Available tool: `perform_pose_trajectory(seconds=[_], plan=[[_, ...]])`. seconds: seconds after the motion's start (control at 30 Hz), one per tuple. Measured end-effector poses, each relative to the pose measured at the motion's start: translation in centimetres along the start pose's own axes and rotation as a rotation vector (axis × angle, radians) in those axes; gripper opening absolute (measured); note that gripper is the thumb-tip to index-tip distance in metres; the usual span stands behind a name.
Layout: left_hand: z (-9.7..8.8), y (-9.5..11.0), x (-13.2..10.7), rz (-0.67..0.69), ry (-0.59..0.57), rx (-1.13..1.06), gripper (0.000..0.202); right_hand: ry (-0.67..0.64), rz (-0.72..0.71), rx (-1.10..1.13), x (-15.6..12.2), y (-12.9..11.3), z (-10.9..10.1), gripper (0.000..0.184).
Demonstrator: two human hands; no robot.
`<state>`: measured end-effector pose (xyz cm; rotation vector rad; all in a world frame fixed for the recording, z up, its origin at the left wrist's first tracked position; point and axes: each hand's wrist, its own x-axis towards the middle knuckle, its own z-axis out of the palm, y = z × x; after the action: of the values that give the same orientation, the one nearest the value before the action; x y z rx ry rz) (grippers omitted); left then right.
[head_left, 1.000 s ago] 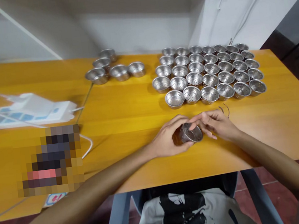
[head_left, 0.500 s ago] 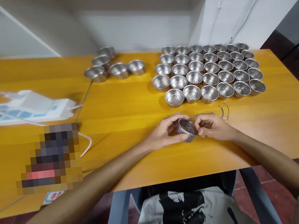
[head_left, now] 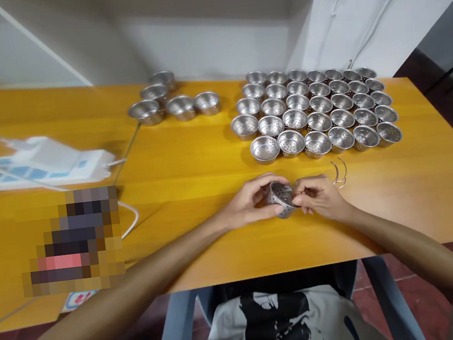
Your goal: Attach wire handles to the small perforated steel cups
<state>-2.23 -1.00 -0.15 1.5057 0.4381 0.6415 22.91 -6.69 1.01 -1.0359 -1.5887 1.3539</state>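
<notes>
A small perforated steel cup [head_left: 280,196] sits between both hands just above the yellow table [head_left: 195,179]. My left hand [head_left: 250,202] curls round its left side and grips it. My right hand [head_left: 320,196] pinches its right rim with closed fingers. The cup is tilted so its perforated base faces up toward me. Two thin wire rings [head_left: 339,172] lie on the table just past my right hand.
Several rows of identical perforated cups [head_left: 313,111] stand at the back right. A smaller group of cups [head_left: 173,102] stands at the back centre. A white power strip [head_left: 46,163] with cables lies at the left, beside a blurred-out patch [head_left: 73,239].
The cup has been turned in my hands, from its open mouth showing to its perforated base showing. My right fingers have closed onto its rim.
</notes>
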Motion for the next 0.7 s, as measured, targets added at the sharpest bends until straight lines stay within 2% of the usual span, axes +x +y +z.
perform_pose_trajectory(seconds=[0.37, 0.7], plan=[[0.07, -0.35, -0.01, 0.071, 0.021, 0.046, 0.055, 0.065, -0.034, -0.073, -0.15, 0.28, 0.46, 0.057], [0.08, -0.16, 0.02, 0.074, 0.043, 0.11, 0.057, 0.043, -0.092, -0.153, 0.15, -0.22, 0.34, 0.063]])
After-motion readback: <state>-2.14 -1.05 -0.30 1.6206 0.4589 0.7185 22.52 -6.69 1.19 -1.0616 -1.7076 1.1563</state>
